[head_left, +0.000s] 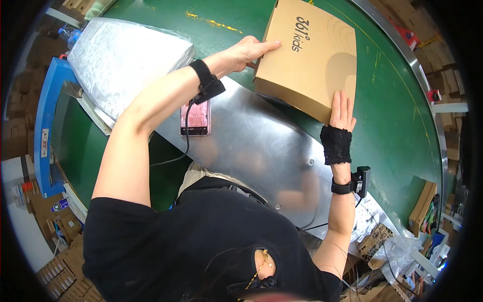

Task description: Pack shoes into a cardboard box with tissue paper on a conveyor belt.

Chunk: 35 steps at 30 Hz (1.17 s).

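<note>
A closed brown cardboard box [307, 65] with dark print on its lid lies tilted across the far side of the green work surface. My left hand [247, 53] grips its left edge, thumb on the lid and the other fingers mostly hidden at the side. Flat against the lid at the near right corner are the outstretched fingers of my right hand [343, 113], which wears a black wrist cover. Whether the box's whole underside touches the surface cannot be made out. Between me and the box runs a shiny metal plate [251, 131], bearing a phone [195, 120] with a lit pink screen.
To the left sits a stack of pale plastic bags [126, 58], beside a blue curved frame [45, 126]. A metal rim [427, 95] bounds the green surface [387, 146] on the right. An open carton [422, 206] and crumpled clear plastic [400, 251] are at the lower right.
</note>
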Available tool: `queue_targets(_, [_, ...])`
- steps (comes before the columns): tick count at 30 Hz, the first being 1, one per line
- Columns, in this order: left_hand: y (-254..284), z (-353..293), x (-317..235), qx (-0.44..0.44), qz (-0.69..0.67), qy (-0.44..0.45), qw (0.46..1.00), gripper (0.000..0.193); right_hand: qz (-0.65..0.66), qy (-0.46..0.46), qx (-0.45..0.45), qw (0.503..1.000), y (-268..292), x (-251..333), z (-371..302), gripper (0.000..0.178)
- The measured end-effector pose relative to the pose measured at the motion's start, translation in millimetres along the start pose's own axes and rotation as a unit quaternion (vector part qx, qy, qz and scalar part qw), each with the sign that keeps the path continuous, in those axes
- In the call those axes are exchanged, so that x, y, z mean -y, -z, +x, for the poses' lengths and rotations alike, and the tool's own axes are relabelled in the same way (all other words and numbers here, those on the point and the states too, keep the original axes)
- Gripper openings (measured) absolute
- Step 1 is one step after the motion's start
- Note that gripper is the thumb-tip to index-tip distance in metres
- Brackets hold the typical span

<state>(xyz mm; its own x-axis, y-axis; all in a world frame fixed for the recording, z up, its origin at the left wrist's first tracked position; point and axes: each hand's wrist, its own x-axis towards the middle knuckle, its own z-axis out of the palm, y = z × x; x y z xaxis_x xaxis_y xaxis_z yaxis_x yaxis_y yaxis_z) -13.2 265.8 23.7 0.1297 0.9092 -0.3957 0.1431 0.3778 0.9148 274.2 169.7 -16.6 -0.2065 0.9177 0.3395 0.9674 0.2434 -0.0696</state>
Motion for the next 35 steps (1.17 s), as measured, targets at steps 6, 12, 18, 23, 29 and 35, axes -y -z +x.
queue_targets(6, [3.1,4.7,14.3,0.031,0.012,0.035,0.999,0.074,0.014,0.012,0.025,1.0,11.5,-9.3,4.7,0.071])
queue_targets(12, [-21.2,6.7,13.2,0.095,-0.275,0.004,0.957,0.072,0.086,0.065,0.022,0.994,33.9,-23.0,21.4,0.072])
queue_targets(18, [-2.5,-30.0,-15.9,0.115,-0.269,0.044,0.955,0.068,0.001,0.133,-0.032,0.991,103.0,-7.4,33.8,0.068])
queue_targets(23, [47.7,-101.2,-15.0,0.059,-0.317,-0.038,0.946,0.056,0.148,0.124,-0.208,0.959,143.0,36.2,16.6,0.074])
queue_targets(29, [175.3,-208.2,39.6,-0.051,-0.382,-0.262,0.885,0.04,0.242,-0.079,0.018,0.967,62.8,-15.4,-32.8,0.05])
queue_targets(35, [190.5,-317.8,53.1,-0.352,-0.363,-0.252,0.825,0.073,0.2,-0.073,0.106,0.971,-16.7,-31.5,-83.0,0.048])
